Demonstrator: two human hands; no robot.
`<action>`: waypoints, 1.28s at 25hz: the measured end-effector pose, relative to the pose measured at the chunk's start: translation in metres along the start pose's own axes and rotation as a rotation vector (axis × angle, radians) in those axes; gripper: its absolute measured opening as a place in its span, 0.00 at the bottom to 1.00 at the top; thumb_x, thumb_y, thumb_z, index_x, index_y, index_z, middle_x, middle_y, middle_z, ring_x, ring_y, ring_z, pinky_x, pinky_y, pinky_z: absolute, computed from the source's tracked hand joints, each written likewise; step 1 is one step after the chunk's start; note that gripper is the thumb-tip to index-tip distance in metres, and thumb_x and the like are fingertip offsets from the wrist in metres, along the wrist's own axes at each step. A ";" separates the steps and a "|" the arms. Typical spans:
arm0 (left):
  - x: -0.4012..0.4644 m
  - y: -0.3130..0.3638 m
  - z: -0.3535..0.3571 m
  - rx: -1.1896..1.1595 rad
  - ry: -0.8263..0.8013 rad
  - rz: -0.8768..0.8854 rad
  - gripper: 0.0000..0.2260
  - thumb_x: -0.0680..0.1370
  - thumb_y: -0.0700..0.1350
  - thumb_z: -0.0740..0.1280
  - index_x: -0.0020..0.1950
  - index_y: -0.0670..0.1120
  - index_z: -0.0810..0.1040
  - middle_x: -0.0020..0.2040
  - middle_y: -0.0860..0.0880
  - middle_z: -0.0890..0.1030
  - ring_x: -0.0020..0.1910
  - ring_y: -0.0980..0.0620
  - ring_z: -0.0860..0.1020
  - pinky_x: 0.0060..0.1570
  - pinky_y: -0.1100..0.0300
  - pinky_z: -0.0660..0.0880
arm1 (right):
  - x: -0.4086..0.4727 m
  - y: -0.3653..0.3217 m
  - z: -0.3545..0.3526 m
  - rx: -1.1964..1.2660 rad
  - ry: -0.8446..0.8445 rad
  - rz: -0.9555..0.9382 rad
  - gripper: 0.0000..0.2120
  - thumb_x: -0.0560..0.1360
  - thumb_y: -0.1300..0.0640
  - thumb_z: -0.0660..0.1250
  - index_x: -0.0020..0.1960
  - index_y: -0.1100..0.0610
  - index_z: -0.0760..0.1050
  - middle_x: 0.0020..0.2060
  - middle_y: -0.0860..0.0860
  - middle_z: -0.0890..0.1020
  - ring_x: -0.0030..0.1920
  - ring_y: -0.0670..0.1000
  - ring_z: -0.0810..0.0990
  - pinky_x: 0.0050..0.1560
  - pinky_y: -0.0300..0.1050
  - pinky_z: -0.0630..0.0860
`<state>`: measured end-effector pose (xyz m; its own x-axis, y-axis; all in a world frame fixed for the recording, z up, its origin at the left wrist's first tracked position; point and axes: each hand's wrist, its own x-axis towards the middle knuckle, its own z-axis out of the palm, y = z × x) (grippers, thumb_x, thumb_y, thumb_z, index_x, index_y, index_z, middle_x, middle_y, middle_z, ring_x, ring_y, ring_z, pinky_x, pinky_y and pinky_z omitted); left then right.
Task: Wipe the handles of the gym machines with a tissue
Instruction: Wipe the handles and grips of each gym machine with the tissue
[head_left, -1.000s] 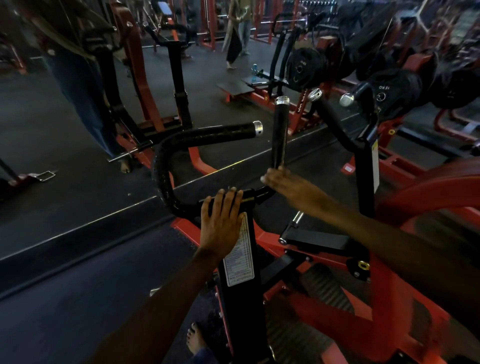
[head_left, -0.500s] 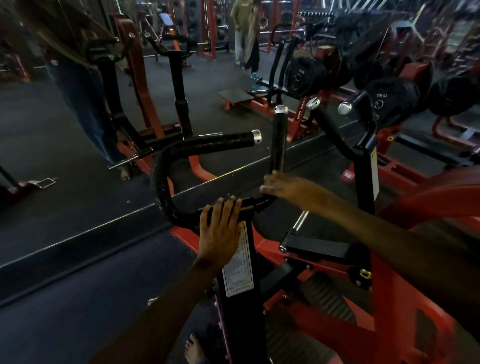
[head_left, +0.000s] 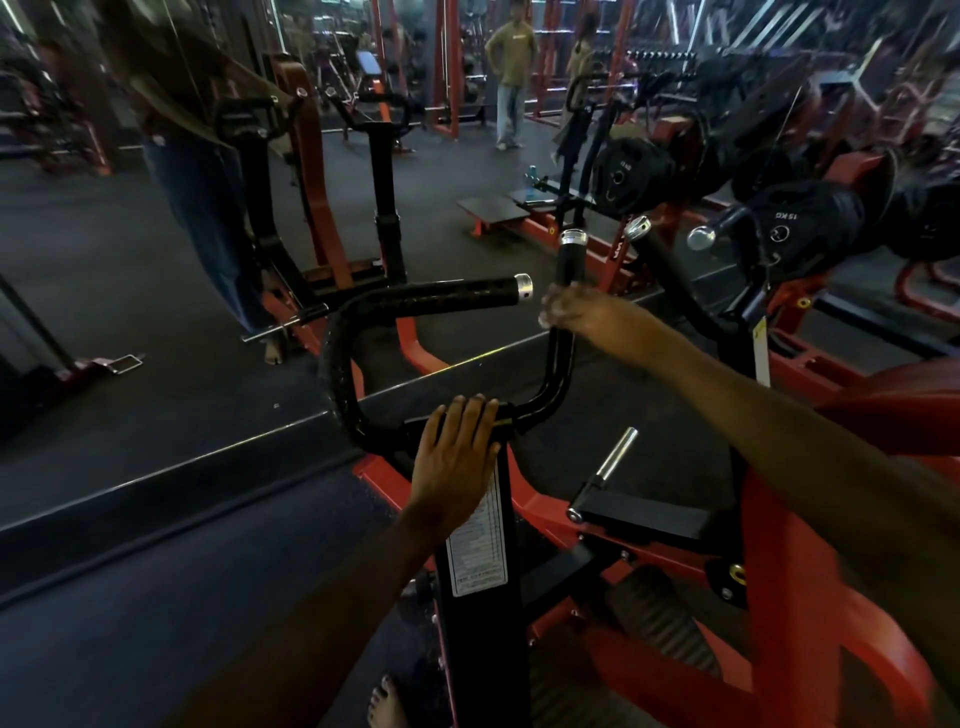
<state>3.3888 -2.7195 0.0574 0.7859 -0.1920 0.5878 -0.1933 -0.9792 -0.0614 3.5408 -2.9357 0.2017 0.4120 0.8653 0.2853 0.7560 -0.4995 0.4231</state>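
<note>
1. I am resting my left hand (head_left: 457, 462) flat on top of the black post (head_left: 485, 597) of the red gym machine (head_left: 810, 639), fingers straight and together, holding nothing.
2. I am wrapping my right hand (head_left: 582, 314) around the upright handle (head_left: 569, 270), just below its silver end cap; the fingers are curling round the bar.
3. Something pale is showing at my right fingertips (head_left: 548, 317), but it is too blurred for me to tell whether it is the tissue.
4. The curved handle (head_left: 415, 306) is lying to the left of my right hand, untouched, its silver cap close to my fingers.
5. A white label (head_left: 478, 545) is sitting on the post just under my left palm.
</note>
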 end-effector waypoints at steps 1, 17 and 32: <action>0.000 -0.001 0.001 0.031 -0.005 0.007 0.23 0.81 0.51 0.51 0.73 0.41 0.64 0.67 0.43 0.75 0.66 0.43 0.73 0.68 0.46 0.61 | 0.007 0.007 -0.003 0.022 0.006 0.076 0.24 0.68 0.76 0.66 0.62 0.63 0.76 0.62 0.63 0.76 0.64 0.63 0.73 0.65 0.60 0.66; -0.005 0.001 0.008 0.100 0.062 0.011 0.23 0.79 0.51 0.53 0.72 0.41 0.64 0.66 0.43 0.75 0.64 0.42 0.73 0.65 0.45 0.63 | -0.026 -0.004 0.007 -0.084 -0.031 -0.454 0.23 0.71 0.71 0.53 0.62 0.64 0.76 0.61 0.60 0.77 0.61 0.61 0.77 0.60 0.56 0.71; -0.003 0.000 0.011 0.137 0.070 0.022 0.23 0.80 0.50 0.53 0.72 0.41 0.66 0.67 0.42 0.75 0.65 0.42 0.73 0.65 0.45 0.62 | 0.019 0.042 -0.016 -0.083 -0.017 0.011 0.24 0.73 0.74 0.60 0.67 0.62 0.70 0.68 0.60 0.70 0.70 0.59 0.67 0.71 0.55 0.63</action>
<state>3.3929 -2.7202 0.0471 0.7383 -0.2135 0.6398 -0.1245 -0.9754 -0.1817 3.5726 -2.9406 0.2386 0.4293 0.8599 0.2763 0.7065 -0.5103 0.4904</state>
